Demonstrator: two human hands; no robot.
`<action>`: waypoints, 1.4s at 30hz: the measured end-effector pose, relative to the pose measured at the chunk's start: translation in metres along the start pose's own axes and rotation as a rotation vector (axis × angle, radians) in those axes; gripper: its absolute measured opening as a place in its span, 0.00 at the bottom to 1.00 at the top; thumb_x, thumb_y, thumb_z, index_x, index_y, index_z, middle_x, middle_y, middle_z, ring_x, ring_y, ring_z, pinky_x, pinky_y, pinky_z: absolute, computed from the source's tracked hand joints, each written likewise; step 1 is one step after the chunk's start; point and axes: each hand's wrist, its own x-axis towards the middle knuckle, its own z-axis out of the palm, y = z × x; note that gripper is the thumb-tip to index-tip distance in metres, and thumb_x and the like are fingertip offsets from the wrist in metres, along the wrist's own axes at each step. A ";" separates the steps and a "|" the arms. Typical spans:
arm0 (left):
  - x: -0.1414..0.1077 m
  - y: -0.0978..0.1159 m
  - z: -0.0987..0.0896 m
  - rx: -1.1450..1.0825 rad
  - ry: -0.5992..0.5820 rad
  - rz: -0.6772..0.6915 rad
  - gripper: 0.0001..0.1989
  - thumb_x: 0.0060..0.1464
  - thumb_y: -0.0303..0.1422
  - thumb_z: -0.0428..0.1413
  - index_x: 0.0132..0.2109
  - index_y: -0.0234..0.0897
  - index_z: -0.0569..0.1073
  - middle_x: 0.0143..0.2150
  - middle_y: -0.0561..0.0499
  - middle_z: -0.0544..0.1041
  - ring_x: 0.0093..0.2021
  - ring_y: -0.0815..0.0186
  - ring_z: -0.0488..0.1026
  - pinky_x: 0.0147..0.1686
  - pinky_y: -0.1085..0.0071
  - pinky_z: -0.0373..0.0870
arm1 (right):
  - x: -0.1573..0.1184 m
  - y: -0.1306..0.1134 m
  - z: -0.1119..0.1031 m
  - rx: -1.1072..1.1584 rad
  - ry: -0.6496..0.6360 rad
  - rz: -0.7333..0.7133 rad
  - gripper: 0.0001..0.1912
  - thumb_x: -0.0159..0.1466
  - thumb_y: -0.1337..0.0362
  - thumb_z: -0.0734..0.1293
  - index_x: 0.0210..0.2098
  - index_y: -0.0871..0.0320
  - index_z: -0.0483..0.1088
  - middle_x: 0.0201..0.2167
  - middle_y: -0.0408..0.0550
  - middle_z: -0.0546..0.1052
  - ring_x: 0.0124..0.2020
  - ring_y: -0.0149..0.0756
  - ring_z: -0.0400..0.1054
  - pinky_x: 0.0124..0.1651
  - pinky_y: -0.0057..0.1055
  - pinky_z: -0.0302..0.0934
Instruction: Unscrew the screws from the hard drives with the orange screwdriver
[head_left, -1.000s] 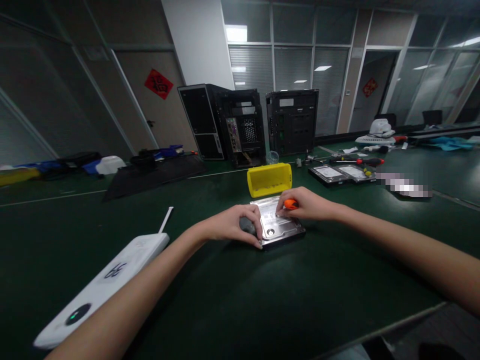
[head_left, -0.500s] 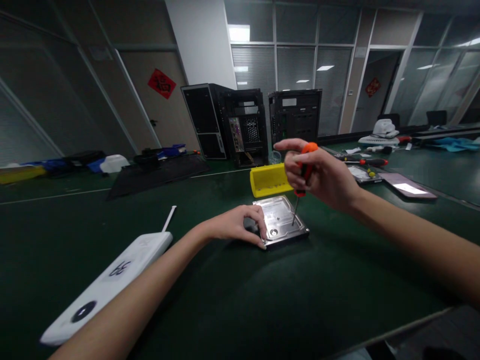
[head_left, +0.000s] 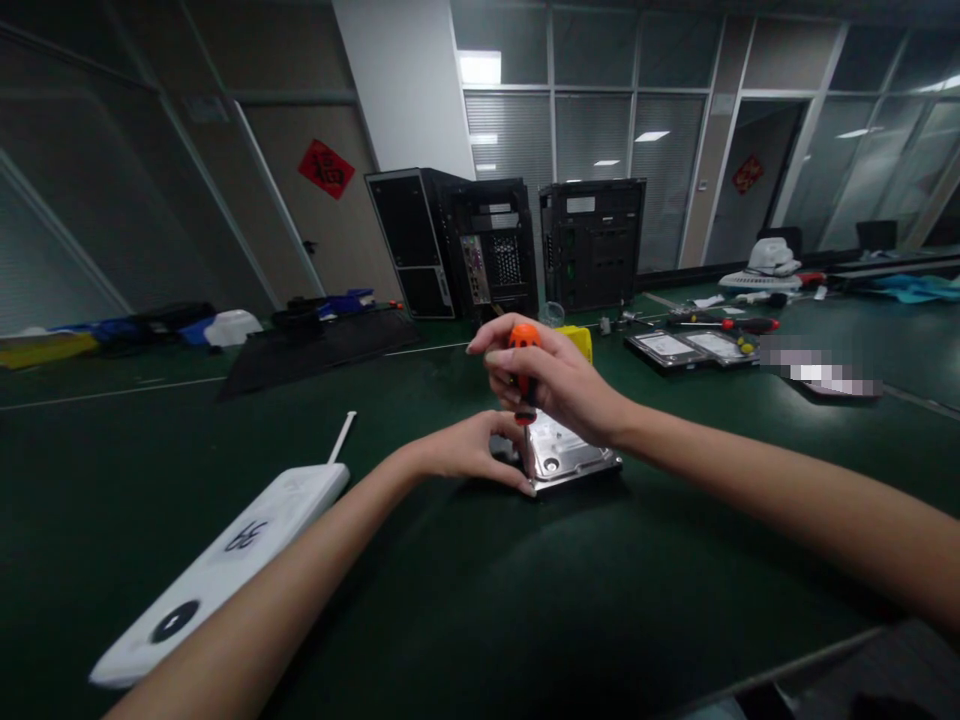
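A silver hard drive [head_left: 574, 458] lies flat on the green table in front of me. My left hand [head_left: 484, 450] grips its left edge, thumb at the near corner and fingers over the top. In my right hand [head_left: 559, 375] is a screwdriver [head_left: 525, 350] with an orange and black handle, held nearly upright. Its shaft points down at the drive's left side, close to my left fingers; the tip is hard to make out there. Behind my right hand, a yellow bin [head_left: 577, 342] is mostly covered.
Several black computer cases [head_left: 592, 245] stand at the back. More hard drives [head_left: 664, 347] and another screwdriver [head_left: 750, 324] lie to the right, near a blurred-out flat object [head_left: 825, 378]. A white device [head_left: 232, 570] marked 39 lies at left, beside a black mat [head_left: 322, 345].
My right hand has moved left with the screwdriver, from the drive's right side to its left side. My left hand keeps its hold on the drive.
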 end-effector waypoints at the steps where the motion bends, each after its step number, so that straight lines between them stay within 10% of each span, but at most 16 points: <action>1: 0.000 0.000 0.000 -0.004 -0.001 0.007 0.13 0.43 0.41 0.63 0.34 0.37 0.76 0.39 0.52 0.73 0.44 0.61 0.67 0.45 0.67 0.60 | 0.000 0.000 0.000 0.006 -0.005 0.001 0.07 0.59 0.67 0.60 0.38 0.59 0.63 0.22 0.38 0.59 0.21 0.24 0.52 0.23 0.23 0.48; 42: 0.000 -0.005 0.000 -0.055 -0.055 -0.006 0.12 0.47 0.39 0.61 0.38 0.38 0.75 0.39 0.53 0.76 0.45 0.61 0.68 0.49 0.65 0.59 | 0.002 0.000 0.002 -0.026 -0.027 0.018 0.07 0.59 0.66 0.62 0.39 0.58 0.64 0.22 0.38 0.59 0.21 0.24 0.53 0.20 0.22 0.48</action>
